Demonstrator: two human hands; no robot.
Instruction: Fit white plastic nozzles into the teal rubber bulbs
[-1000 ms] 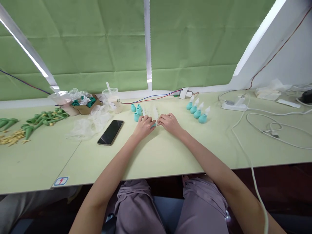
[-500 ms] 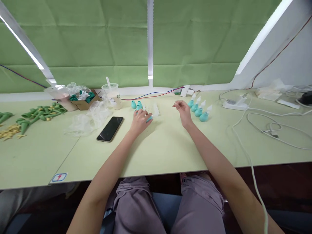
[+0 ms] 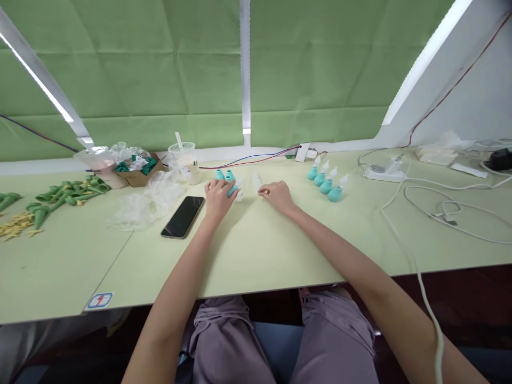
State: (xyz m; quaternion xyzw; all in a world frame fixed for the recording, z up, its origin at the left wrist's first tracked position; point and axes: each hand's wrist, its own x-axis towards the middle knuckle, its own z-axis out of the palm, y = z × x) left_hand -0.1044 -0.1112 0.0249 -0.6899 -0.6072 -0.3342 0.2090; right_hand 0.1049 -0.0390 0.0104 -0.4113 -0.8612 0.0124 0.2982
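Observation:
My left hand point(image 3: 218, 198) curls its fingers over a small teal rubber bulb point(image 3: 231, 190), which they partly hide. More teal bulbs point(image 3: 220, 174) with open necks stand just behind it. Translucent nozzle tips point(image 3: 239, 195) lie to the right of these fingers. My right hand point(image 3: 277, 196) is closed in a pinch beside another translucent nozzle point(image 3: 256, 182); whether the fingertips hold it is too small to make out. Off to the right, several teal bulbs point(image 3: 335, 193) with translucent nozzles fitted stand upright in a slanting row.
A phone point(image 3: 183, 217) lies left of my left arm. Behind it are crumpled clear plastic point(image 3: 138, 205), a drink cup point(image 3: 184, 162) and a cardboard box point(image 3: 140, 176). Green and yellow pieces point(image 3: 72, 191) sit far left. A power strip point(image 3: 384, 173) and white cables point(image 3: 440, 194) occupy the right.
My right hand has moved left from beside the nozzled row to the loose nozzles. My left hand has drawn slightly left with a teal bulb, uncovering nozzle tips.

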